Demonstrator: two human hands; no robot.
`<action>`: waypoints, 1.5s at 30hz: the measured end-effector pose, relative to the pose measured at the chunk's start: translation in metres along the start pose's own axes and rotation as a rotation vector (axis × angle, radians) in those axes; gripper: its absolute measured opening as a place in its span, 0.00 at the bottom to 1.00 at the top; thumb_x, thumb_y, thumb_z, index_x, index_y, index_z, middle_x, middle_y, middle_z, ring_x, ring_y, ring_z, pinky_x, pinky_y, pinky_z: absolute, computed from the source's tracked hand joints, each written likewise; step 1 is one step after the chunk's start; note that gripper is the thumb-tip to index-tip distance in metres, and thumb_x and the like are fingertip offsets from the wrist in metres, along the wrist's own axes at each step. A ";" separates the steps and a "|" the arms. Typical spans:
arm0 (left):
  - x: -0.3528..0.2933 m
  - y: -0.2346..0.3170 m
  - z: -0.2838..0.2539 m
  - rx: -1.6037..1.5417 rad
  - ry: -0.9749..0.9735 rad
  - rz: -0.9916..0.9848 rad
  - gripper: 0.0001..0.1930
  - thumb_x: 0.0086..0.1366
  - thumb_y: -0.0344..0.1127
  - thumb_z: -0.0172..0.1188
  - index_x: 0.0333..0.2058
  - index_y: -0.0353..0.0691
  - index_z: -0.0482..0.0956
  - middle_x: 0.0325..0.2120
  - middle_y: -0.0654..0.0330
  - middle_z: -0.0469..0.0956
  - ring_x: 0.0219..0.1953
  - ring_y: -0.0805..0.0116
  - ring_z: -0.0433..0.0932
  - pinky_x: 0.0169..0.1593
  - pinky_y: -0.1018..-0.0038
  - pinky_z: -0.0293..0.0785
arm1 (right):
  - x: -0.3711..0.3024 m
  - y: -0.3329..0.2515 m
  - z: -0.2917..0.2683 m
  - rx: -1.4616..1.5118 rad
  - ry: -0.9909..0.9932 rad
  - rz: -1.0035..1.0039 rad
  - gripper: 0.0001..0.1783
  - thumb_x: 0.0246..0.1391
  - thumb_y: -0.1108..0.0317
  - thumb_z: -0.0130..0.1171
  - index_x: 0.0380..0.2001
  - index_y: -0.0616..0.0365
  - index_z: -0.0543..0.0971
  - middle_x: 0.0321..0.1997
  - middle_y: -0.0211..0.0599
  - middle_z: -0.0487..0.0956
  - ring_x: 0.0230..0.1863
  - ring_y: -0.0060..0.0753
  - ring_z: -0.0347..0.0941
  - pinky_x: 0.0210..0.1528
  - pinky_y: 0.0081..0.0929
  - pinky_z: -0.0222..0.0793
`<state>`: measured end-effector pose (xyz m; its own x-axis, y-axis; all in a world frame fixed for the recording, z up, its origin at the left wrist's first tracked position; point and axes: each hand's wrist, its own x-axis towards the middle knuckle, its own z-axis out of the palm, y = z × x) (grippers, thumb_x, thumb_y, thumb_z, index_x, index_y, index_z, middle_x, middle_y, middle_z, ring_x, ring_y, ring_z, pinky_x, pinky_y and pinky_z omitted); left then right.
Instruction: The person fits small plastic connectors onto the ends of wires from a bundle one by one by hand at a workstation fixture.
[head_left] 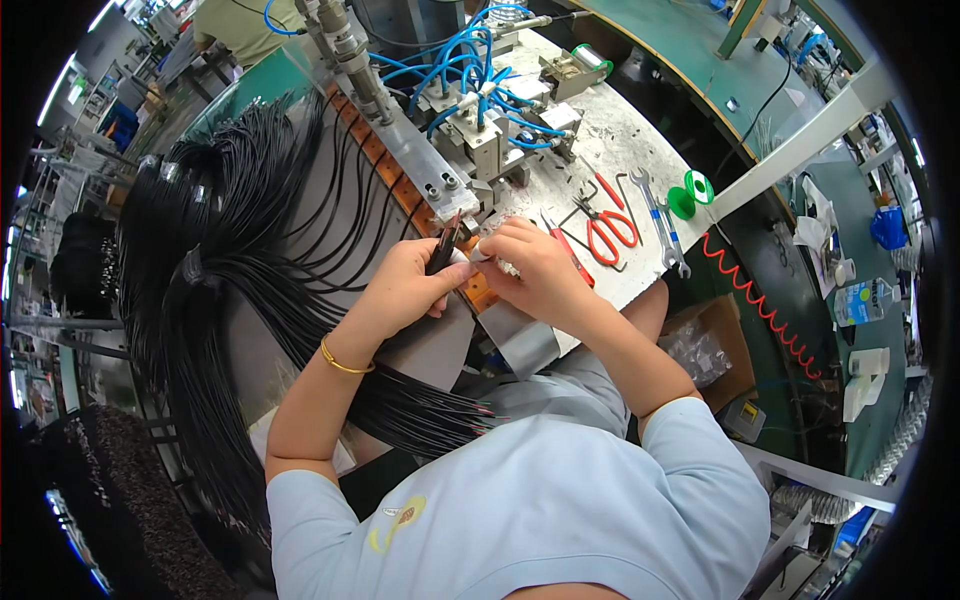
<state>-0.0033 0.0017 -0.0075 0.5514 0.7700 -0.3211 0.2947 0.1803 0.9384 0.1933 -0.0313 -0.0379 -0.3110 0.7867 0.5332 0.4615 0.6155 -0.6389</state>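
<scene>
My left hand (405, 285), with a yellow bangle at its wrist, is closed around a short black piece (443, 250) that looks like cable ends, with reddish tips pointing up and away. White wraps cover some fingertips. My right hand (530, 268) is pinched right beside it, fingertips meeting the left ones; what lies between them is too small to make out. Both hands are just in front of the metal head (452, 200) of a bench machine, above an orange-brown strip (480, 293). Thin black cables (345, 215) run along that strip to the left.
A large bundle of black cables (215, 235) covers the left side. Red-handled cutters (608, 238), wrenches (660, 222) and hex keys lie on the white plate (625, 150) to the right. Blue air tubes (460, 50) rise behind; a green spool (698, 187) and a cardboard box (725, 350) are right.
</scene>
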 end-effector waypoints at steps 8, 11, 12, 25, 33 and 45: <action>-0.001 0.004 -0.003 0.015 -0.021 -0.023 0.07 0.63 0.34 0.59 0.33 0.36 0.76 0.24 0.65 0.76 0.18 0.84 0.67 0.21 0.85 0.66 | 0.000 -0.003 -0.002 -0.002 0.014 -0.022 0.12 0.40 0.81 0.61 0.31 0.62 0.75 0.29 0.39 0.74 0.37 0.42 0.71 0.39 0.33 0.68; -0.003 0.008 -0.004 0.041 -0.071 -0.047 0.08 0.63 0.35 0.60 0.34 0.36 0.76 0.24 0.65 0.77 0.18 0.84 0.67 0.21 0.85 0.65 | 0.000 0.001 -0.001 0.007 0.015 -0.052 0.11 0.40 0.81 0.61 0.31 0.62 0.75 0.30 0.39 0.74 0.37 0.43 0.71 0.39 0.34 0.68; -0.004 0.008 -0.004 -0.048 -0.085 -0.035 0.08 0.63 0.35 0.60 0.34 0.36 0.76 0.23 0.66 0.76 0.18 0.84 0.67 0.20 0.86 0.65 | -0.001 0.005 0.000 0.023 0.023 -0.049 0.10 0.42 0.80 0.60 0.31 0.63 0.75 0.30 0.39 0.74 0.37 0.43 0.71 0.39 0.33 0.68; -0.002 0.008 -0.004 0.095 0.046 -0.018 0.09 0.61 0.36 0.62 0.33 0.37 0.76 0.20 0.69 0.71 0.19 0.83 0.68 0.22 0.83 0.64 | -0.006 0.017 0.007 0.157 0.060 0.233 0.10 0.58 0.65 0.51 0.29 0.61 0.73 0.27 0.39 0.74 0.31 0.40 0.68 0.35 0.32 0.63; 0.000 -0.003 -0.005 0.518 0.201 0.139 0.09 0.58 0.33 0.62 0.29 0.31 0.76 0.19 0.62 0.74 0.22 0.74 0.72 0.28 0.74 0.68 | -0.011 0.047 0.017 0.358 -0.033 0.567 0.15 0.62 0.61 0.50 0.29 0.62 0.70 0.22 0.27 0.66 0.27 0.19 0.59 0.30 0.22 0.58; 0.003 -0.011 0.004 0.727 0.289 0.276 0.11 0.58 0.34 0.62 0.31 0.30 0.76 0.21 0.55 0.77 0.24 0.68 0.75 0.31 0.73 0.69 | -0.018 0.059 0.020 0.299 -0.010 0.459 0.13 0.59 0.62 0.52 0.26 0.61 0.69 0.22 0.31 0.68 0.24 0.23 0.61 0.28 0.25 0.59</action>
<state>-0.0023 -0.0004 -0.0196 0.4849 0.8733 0.0467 0.6640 -0.4025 0.6301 0.2096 -0.0083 -0.0961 -0.1421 0.9771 0.1583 0.2960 0.1946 -0.9352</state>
